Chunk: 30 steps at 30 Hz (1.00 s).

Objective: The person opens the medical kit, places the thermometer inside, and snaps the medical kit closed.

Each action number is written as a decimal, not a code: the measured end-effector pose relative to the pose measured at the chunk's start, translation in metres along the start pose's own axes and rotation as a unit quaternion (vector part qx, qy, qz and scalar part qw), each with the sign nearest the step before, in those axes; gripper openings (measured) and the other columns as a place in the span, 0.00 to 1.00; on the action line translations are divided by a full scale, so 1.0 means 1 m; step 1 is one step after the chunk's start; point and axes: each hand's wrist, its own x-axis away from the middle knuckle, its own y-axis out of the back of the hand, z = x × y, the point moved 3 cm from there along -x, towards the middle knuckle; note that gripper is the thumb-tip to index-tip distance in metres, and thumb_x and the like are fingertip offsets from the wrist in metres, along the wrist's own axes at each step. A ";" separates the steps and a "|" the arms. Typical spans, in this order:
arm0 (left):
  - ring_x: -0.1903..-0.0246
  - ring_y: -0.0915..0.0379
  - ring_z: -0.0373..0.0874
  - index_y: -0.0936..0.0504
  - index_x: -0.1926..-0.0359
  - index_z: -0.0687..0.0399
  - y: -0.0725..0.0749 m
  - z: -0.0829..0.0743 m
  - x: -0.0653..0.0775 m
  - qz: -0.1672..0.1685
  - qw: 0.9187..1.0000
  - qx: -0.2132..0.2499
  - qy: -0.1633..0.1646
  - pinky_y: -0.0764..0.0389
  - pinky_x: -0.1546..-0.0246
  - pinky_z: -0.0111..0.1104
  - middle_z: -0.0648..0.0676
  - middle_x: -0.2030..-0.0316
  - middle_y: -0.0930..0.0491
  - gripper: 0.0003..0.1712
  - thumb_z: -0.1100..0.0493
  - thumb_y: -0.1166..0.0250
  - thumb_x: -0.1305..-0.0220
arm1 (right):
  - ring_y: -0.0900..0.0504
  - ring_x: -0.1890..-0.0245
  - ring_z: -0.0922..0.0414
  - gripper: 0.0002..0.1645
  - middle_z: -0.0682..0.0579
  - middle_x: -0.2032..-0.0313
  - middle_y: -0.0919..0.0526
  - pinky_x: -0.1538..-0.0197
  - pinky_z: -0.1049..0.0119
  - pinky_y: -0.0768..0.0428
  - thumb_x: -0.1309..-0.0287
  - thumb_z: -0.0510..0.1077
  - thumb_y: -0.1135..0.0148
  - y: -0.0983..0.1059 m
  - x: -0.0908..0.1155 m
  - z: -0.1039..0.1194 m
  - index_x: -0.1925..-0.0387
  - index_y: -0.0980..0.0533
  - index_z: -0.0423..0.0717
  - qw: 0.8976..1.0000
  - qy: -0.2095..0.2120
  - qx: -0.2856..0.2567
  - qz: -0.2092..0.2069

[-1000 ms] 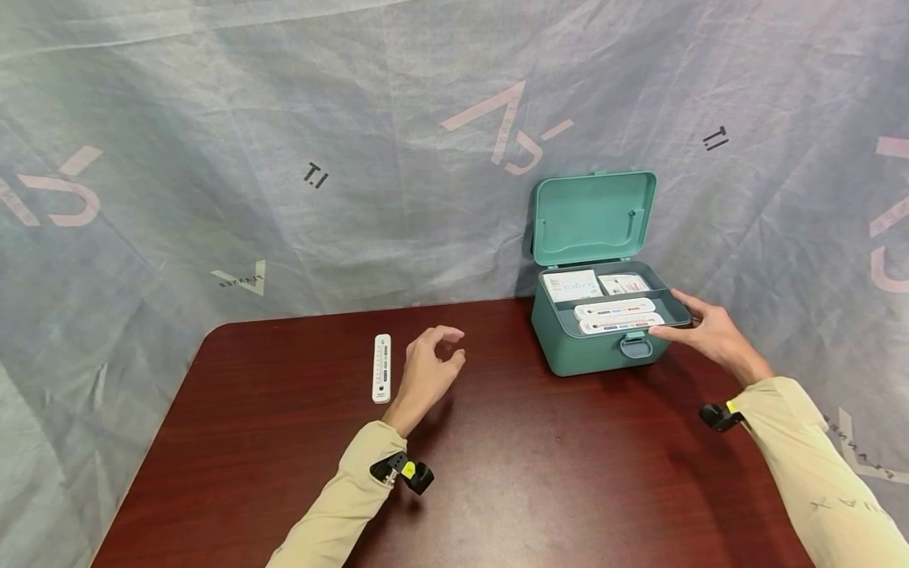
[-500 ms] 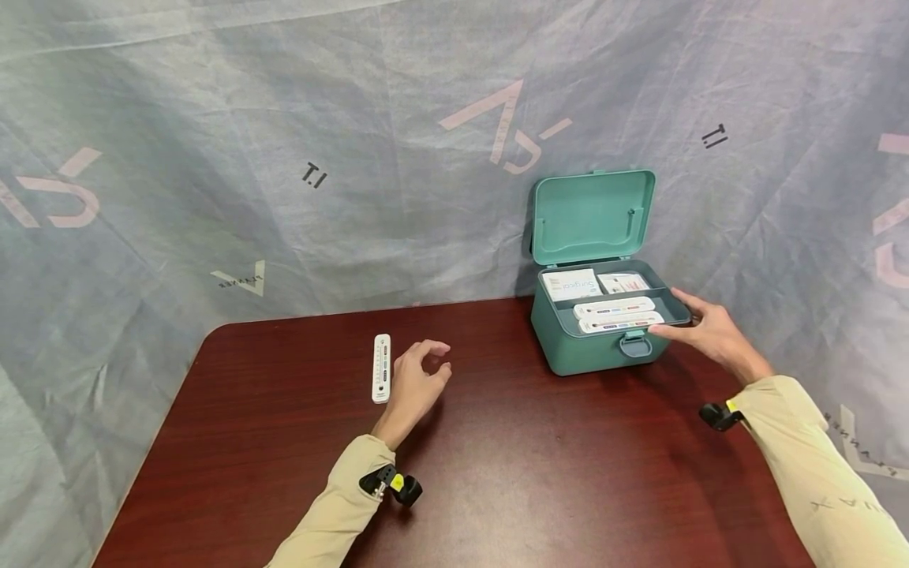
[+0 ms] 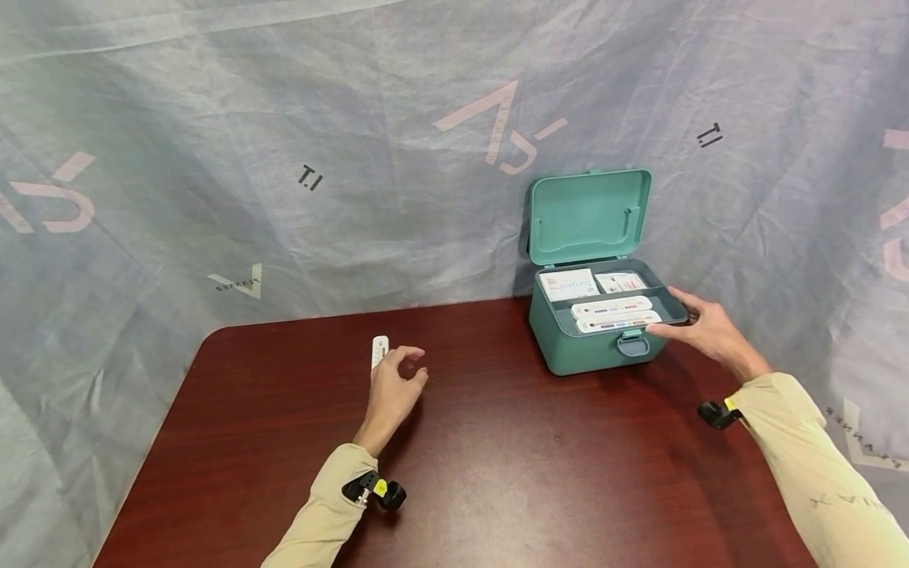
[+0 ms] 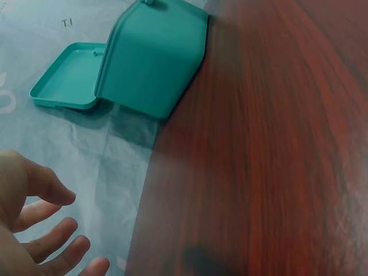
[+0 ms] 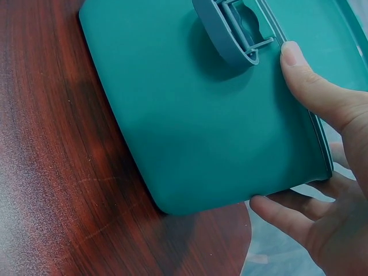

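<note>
A white strip thermometer point(image 3: 379, 347) lies on the table in the head view, its lower part hidden behind my left hand point(image 3: 390, 393). That hand hovers there with loosely bent fingers and nothing between them; its fingertips point(image 4: 68, 197) show apart in the left wrist view. My right hand point(image 3: 713, 335) grips the front right corner of a green storage box point(image 3: 589, 355). Its thumb point(image 5: 310, 86) lies on the front rim and the other fingers are against the side. Inside the box's front compartment lie two similar thermometers point(image 3: 612, 307).
The box's lid point(image 3: 589, 219) stands raised at the back. Its rear compartments hold a white "Surgical" packet point(image 3: 568, 285) and a smaller printed packet point(image 3: 620, 282). A grey curtain point(image 3: 319, 237) hangs behind the dark red table point(image 3: 497, 457).
My left hand has moved left and slightly down, from right of the lone thermometer to over its lower part. The right hand stays on the box.
</note>
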 end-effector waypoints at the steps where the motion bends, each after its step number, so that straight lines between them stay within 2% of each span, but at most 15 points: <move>1: 0.61 0.25 0.48 0.17 0.59 0.52 0.001 0.002 0.001 0.001 1.000 -0.003 0.005 0.24 0.62 0.40 0.52 0.63 0.21 0.14 0.66 0.33 0.50 | 0.27 0.59 0.69 0.59 0.32 0.44 0.28 0.63 0.80 0.29 0.51 0.57 0.30 0.000 0.000 0.000 0.27 0.53 0.43 1.000 -0.001 0.000 0.003; 8: 0.58 0.25 0.51 0.17 0.57 0.52 0.016 0.015 0.004 -0.003 0.999 -0.012 0.041 0.27 0.60 0.40 0.53 0.60 0.20 0.15 0.66 0.32 0.49 | 0.26 0.61 0.70 0.59 0.32 0.46 0.26 0.63 0.79 0.28 0.52 0.59 0.30 0.000 -0.001 0.002 0.27 0.51 0.42 1.000 0.001 0.016 0.008; 14: 0.58 0.25 0.53 0.17 0.56 0.54 0.029 0.029 0.004 -0.020 0.997 -0.020 0.071 0.27 0.61 0.39 0.58 0.57 0.21 0.16 0.65 0.32 0.50 | 0.25 0.54 0.57 0.61 0.32 0.45 0.27 0.63 0.77 0.27 0.53 0.62 0.31 0.002 -0.004 0.004 0.27 0.52 0.42 0.999 -0.010 0.044 0.019; 17: 0.57 0.26 0.54 0.18 0.54 0.55 0.034 0.035 0.006 -0.019 0.996 -0.028 0.085 0.28 0.61 0.39 0.58 0.56 0.22 0.18 0.65 0.32 0.49 | 0.25 0.53 0.53 0.61 0.32 0.45 0.27 0.63 0.75 0.26 0.53 0.62 0.31 0.003 -0.005 0.003 0.27 0.52 0.42 0.998 -0.007 0.052 0.022; 23: 0.55 0.27 0.53 0.19 0.52 0.57 0.037 0.047 0.010 -0.003 0.993 -0.033 0.109 0.26 0.61 0.38 0.59 0.57 0.23 0.20 0.65 0.33 0.49 | 0.25 0.57 0.53 0.62 0.33 0.47 0.25 0.64 0.71 0.25 0.53 0.63 0.31 0.003 -0.003 0.004 0.27 0.52 0.41 0.998 -0.009 0.060 0.025; 30: 0.56 0.28 0.54 0.22 0.49 0.61 0.038 0.058 0.010 -0.004 0.992 -0.051 0.113 0.29 0.58 0.40 0.62 0.56 0.25 0.25 0.66 0.33 0.52 | 0.25 0.56 0.51 0.61 0.33 0.48 0.25 0.64 0.71 0.26 0.53 0.64 0.31 0.004 -0.003 0.005 0.27 0.51 0.42 0.998 -0.007 0.068 0.019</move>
